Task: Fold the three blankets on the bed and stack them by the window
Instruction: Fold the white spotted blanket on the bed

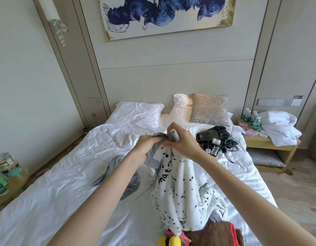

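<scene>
Bed (64, 183): white sheets, rumpled. Spotted blanket (180, 183) (white fleece, black flecks, grey backing) is held up bunched over mid-bed. Its long axis runs from the hands down toward the person, and the lower end is heaped on the mattress beside a brown plush toy (216, 233). Grey cloth (116, 176) trails left: the blanket's reverse or a second blanket, cannot tell. Left hand (146, 148) and right hand (182, 141) sit just beside each other at the top edge, fingers curled, gripping the hem. Judgement: finding corners; the hands must part along that edge. Window not in view.
</scene>
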`<state>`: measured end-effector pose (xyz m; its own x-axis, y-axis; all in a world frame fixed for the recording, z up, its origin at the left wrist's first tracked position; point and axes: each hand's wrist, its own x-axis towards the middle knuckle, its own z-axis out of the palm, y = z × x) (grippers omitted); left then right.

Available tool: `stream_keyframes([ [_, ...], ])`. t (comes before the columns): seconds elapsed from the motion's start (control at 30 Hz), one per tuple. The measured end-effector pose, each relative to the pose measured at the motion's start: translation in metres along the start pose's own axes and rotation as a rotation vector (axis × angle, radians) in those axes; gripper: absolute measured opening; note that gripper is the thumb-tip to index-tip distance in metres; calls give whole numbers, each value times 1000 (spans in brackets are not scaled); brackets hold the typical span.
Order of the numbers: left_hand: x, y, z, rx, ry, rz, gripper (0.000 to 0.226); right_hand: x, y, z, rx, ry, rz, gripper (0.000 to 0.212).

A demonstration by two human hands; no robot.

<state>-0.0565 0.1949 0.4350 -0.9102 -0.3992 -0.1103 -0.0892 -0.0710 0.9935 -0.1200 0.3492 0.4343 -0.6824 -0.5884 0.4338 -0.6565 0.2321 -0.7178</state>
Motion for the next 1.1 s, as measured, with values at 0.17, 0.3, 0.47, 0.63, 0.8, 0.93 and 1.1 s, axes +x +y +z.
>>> stream_keyframes([
  [0.17,5,-2,-10,42,42,-76,21,3,2,3,5,-88,-32,32],
  [0.3,7,-5,-17,-57,-23,-111,27,6,1,3,-40,-118,-71,20],
  [0.47,7,-10,-30,-112,-163,-28,27,10,-1,-7,139,-138,-18,12],
  [0.63,15,-8,-45,159,96,223,29,11,6,-25,388,-194,72,13],
  [0.8,2,-3,-33,252,-135,264,22,17,10,-26,493,-250,102,11],
  [0.93,-3,-8,-20,135,-389,162,31,18,16,-21,593,-113,231,13],
  [1.1,-3,-18,1,485,-119,391,31,15,22,-20,697,-83,314,11],
])
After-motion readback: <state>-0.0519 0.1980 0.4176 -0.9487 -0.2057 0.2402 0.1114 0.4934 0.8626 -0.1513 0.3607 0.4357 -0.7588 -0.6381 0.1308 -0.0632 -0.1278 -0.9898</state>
